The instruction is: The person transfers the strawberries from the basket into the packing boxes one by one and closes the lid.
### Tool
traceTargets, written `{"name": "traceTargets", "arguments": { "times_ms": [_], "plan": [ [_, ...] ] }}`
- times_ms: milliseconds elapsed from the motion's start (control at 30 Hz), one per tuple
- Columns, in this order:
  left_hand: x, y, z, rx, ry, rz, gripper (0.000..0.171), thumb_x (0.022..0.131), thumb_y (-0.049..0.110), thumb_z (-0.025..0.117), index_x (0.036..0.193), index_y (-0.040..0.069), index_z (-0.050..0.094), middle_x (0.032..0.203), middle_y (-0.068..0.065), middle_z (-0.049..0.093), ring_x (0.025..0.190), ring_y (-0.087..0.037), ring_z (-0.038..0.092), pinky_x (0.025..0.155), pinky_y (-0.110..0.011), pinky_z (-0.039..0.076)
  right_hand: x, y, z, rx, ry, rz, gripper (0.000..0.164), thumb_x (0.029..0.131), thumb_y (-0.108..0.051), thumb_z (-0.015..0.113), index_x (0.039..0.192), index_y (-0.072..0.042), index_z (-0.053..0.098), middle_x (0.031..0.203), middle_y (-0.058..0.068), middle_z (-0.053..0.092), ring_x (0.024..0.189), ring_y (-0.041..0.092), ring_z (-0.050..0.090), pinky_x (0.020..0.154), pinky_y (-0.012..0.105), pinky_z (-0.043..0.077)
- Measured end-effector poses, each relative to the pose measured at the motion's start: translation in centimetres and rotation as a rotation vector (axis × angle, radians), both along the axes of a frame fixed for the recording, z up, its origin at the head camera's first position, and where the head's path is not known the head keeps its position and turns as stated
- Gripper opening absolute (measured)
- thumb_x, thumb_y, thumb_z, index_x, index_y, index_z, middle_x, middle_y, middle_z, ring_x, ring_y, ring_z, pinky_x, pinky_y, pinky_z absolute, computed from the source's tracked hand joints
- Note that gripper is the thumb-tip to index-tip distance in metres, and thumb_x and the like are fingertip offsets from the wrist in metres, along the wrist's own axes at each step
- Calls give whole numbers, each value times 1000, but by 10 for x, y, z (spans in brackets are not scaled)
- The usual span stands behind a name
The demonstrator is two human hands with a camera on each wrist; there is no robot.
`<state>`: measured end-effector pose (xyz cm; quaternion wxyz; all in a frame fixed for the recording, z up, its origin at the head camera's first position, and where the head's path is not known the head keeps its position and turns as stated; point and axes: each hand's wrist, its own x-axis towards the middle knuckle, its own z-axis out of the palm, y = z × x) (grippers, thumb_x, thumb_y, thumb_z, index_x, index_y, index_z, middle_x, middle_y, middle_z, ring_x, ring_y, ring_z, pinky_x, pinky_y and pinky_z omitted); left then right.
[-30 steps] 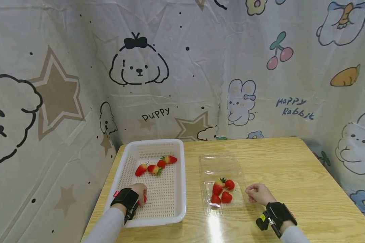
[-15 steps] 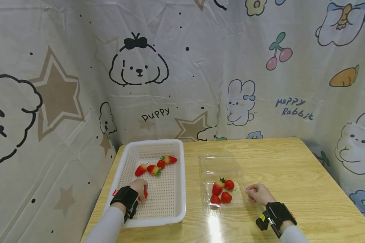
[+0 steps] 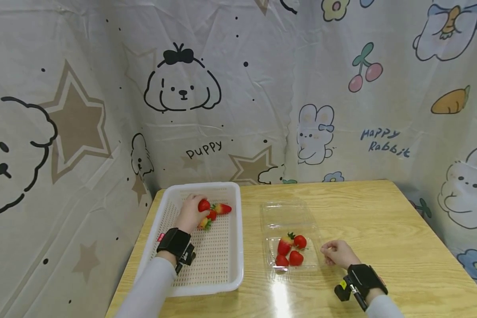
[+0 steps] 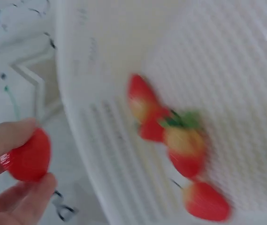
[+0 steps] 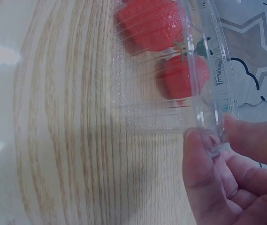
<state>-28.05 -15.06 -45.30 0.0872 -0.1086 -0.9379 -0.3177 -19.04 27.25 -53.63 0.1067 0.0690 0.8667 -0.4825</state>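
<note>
My left hand (image 3: 191,214) is over the far part of the white plastic basket (image 3: 240,247), holding a red strawberry (image 3: 204,205). In the left wrist view, thumb and fingertips grip that strawberry (image 4: 31,155) clear of the basket floor. Several more red-and-yellow strawberries (image 4: 186,147) lie inside the basket; in the head view the hand partly covers them. At the table's middle stands an open clear plastic clamshell container (image 3: 287,216) with several strawberries (image 3: 285,246) in its near half. My right hand (image 3: 339,253) pinches the container's edge (image 5: 206,117) between thumb and fingers.
Both containers rest on a light wooden table (image 3: 361,212), the basket at the left and the clamshell to its right. A printed fabric curtain (image 3: 238,88) hangs behind and along the sides of the table.
My left hand has lifted a strawberry from the near left of the basket and carried it to the far part. The right hand and the clamshell have stayed put.
</note>
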Motion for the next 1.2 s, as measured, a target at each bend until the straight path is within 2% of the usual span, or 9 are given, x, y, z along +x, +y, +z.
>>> {"name": "traceTargets", "arguments": {
  "times_ms": [167,233,367,500,633,767,900,1067,1200],
  "plan": [
    [1,36,15,107,137,-57,38,79,9,70,113,0,58,107,-19,51,96,-33,54,84,-41,48,1,-1,1,-3,2,-1,15,87,-2,55,93,11,57,61,6,54,54,15,54,54,33,50],
    [2,51,20,137,140,-85,39,77,5,71,113,-1,58,108,-19,52,96,-32,55,83,-41,48,1,-1,2,-2,0,-6,14,87,-2,56,92,11,57,61,6,54,54,15,54,54,33,50],
    [7,83,27,155,194,-161,38,75,5,72,111,0,60,106,-17,52,93,-29,56,78,-37,50,2,-2,3,2,-3,-4,13,87,-2,55,92,11,57,60,5,53,53,15,54,54,33,50],
    [11,115,33,153,206,-245,39,75,7,73,111,0,60,107,-16,53,93,-28,57,79,-36,50,2,-1,3,6,-9,-2,14,88,-2,55,92,11,57,59,5,53,53,15,53,53,33,50],
    [16,143,35,113,140,-320,40,78,9,72,115,2,58,112,-15,53,96,-27,57,80,-33,50,1,-1,3,8,-17,-2,15,88,-3,55,94,11,58,60,5,54,54,15,54,54,32,50],
    [20,168,30,44,51,-369,40,80,10,69,118,5,57,115,-12,52,98,-23,57,82,-29,49,0,-1,3,5,-20,-2,15,88,-3,55,94,11,58,60,5,54,53,15,54,54,32,50],
    [27,191,19,-29,-3,-413,41,81,11,69,119,7,57,114,-11,51,96,-21,57,80,-23,48,0,-1,3,10,-13,9,14,88,-2,55,93,11,57,59,5,55,52,14,53,53,32,49],
    [36,217,-2,-164,-80,-462,41,81,14,69,119,11,57,112,-6,51,92,-14,56,76,-19,47,-1,0,2,4,-9,9,15,88,-4,56,92,11,57,60,5,55,53,14,54,53,32,49],
    [49,233,-22,-295,-71,-553,38,79,15,71,116,12,60,106,-3,53,87,-10,55,71,-15,44,-1,1,1,-2,-16,2,15,88,-4,56,92,10,58,60,6,55,53,15,54,53,32,49]
  ]
}}
